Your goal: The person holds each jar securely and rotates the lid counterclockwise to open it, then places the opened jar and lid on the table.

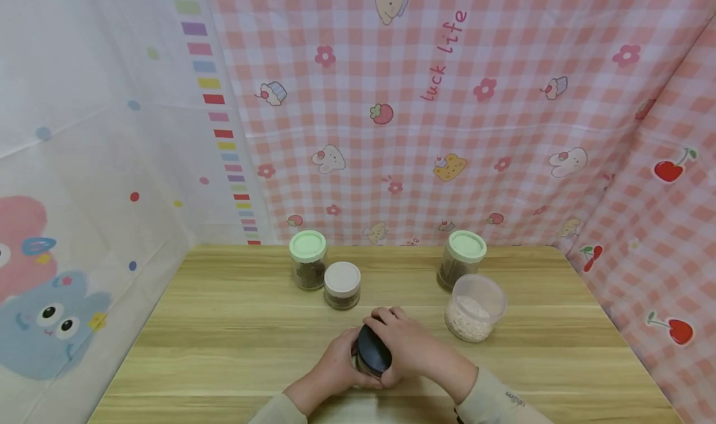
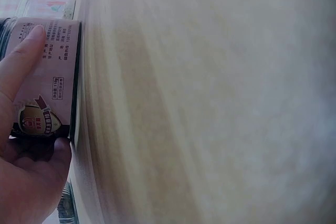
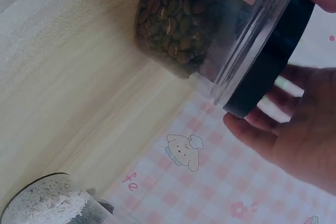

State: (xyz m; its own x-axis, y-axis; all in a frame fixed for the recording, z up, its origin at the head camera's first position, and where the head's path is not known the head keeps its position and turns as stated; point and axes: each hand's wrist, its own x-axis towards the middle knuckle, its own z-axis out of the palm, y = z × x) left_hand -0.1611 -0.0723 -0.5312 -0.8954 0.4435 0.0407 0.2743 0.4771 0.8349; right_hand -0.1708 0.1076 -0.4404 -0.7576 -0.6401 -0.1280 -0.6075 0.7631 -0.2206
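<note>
A clear jar (image 3: 178, 19) of brown coffee beans, with a pink label, stands upright near the table's front edge. My left hand (image 1: 337, 363) grips its side; in the left wrist view the thumb lies over the printed label (image 2: 50, 72) and the other fingers curl around the far side. On top is a black lid (image 1: 373, 351). My right hand (image 1: 411, 344) holds this lid by its rim, fingers on one side and thumb on the other. The lid sits on the jar's mouth in the right wrist view; whether it is loose I cannot tell.
Behind the hands are a jar with a green lid (image 1: 307, 247) and a short white-lidded jar (image 1: 342, 279). At the right stand another green-lidded jar (image 1: 467, 247) and a clear tub (image 1: 485, 296) of pale flakes. Patterned cloth (image 1: 403, 125) hangs behind the table.
</note>
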